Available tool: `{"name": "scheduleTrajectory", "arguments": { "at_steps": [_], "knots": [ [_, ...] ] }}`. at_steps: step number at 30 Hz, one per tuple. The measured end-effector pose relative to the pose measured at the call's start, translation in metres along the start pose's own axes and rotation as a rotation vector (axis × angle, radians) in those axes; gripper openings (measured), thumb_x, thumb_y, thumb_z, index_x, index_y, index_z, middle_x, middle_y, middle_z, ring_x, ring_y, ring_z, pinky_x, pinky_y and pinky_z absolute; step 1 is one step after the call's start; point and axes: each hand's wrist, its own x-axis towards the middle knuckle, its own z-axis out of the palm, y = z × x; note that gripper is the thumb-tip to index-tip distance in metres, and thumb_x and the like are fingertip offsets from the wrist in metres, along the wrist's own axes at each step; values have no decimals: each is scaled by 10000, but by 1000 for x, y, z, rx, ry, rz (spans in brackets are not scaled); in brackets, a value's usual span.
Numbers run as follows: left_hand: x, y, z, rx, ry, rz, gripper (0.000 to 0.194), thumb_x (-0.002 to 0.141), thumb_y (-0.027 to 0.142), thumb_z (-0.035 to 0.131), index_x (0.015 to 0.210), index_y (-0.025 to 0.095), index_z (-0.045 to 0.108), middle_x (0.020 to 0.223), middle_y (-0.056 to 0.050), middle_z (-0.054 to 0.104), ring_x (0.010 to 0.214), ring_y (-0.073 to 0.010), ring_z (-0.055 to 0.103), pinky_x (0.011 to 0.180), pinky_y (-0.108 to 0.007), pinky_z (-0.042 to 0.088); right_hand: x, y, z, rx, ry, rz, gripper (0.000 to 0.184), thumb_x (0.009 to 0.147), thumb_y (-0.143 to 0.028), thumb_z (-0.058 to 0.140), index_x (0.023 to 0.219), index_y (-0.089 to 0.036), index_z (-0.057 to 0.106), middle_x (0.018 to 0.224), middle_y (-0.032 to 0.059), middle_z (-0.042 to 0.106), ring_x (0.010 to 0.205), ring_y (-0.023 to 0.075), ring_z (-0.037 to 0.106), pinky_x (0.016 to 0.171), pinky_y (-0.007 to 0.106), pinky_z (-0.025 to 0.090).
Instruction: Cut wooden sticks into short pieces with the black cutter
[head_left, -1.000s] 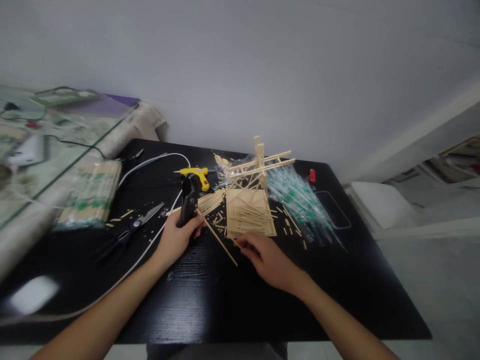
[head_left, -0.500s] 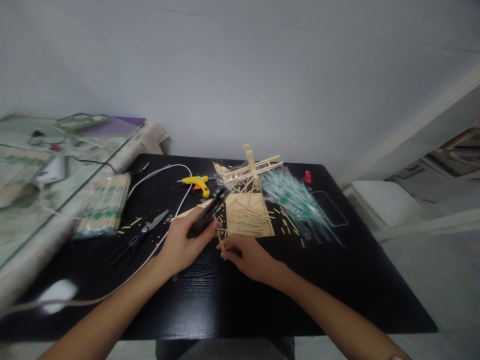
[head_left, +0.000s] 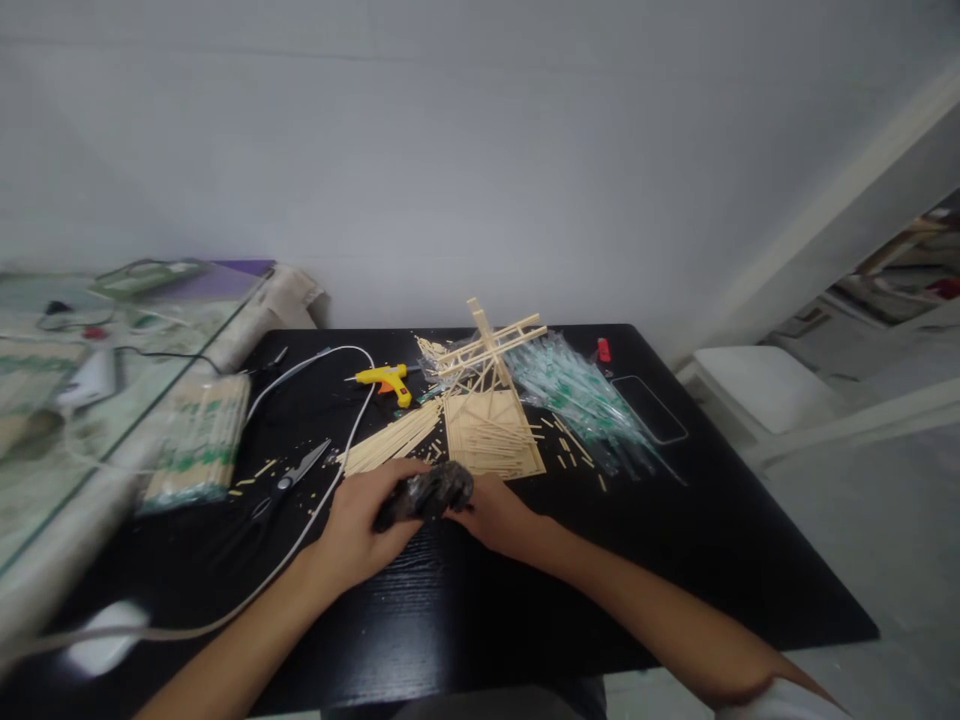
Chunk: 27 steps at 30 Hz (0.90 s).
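Note:
My left hand [head_left: 365, 515] is wrapped around a bulky black hand tool [head_left: 424, 495], its exact kind unclear, tilted toward my right hand. Close against the tool's far end, my right hand [head_left: 499, 515] has its fingers curled. The tool covers those fingertips, so what they hold is hidden. Just beyond both hands lies a square panel of pale wooden sticks [head_left: 461, 420] with loose sticks piled on it. A cross-braced stick frame [head_left: 491, 345] rises at the panel's back. A fan of loose sticks [head_left: 394, 437] lies beyond my left hand.
A yellow glue gun [head_left: 382, 378] lies behind the loose sticks. Black-handled scissors [head_left: 281, 487] and a white cable [head_left: 369, 400] are on the left. Bundled sticks in plastic [head_left: 195, 440] sit farther left. Green-white plastic wrappers [head_left: 577, 390] and a red object [head_left: 604, 350] are at right.
My left hand has swung the black tool down and right, against my right hand. The right hand took a stick near its end; that stick is now hidden. The view has shifted slightly.

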Motion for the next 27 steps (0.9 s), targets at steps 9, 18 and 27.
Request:
{"name": "scheduleTrajectory", "arguments": {
  "at_steps": [9,18,27],
  "knots": [
    [-11,-6,2,-6,40,-68,253,853,162,655,1102,202,652,1008,-40,780,836,-158,749,765,-245,578,-2,5,7,43,27,-49,78,913,-221,740,971,-183,776,908,55,787,842,194,727,773,251,505],
    [-9,-4,4,-38,44,-175,209,866,196,635,1073,192,666,988,-40,774,843,-165,734,781,-258,568,-2,5,7,74,12,-12,66,916,-221,738,958,-181,770,905,43,776,840,177,708,781,242,498],
    [-5,-1,3,-62,28,-231,195,874,202,620,1064,188,660,1020,-64,763,878,-185,720,813,-292,563,-4,2,8,8,8,12,130,961,-277,687,971,-182,776,891,59,783,830,182,713,789,262,515]
  ]
}}
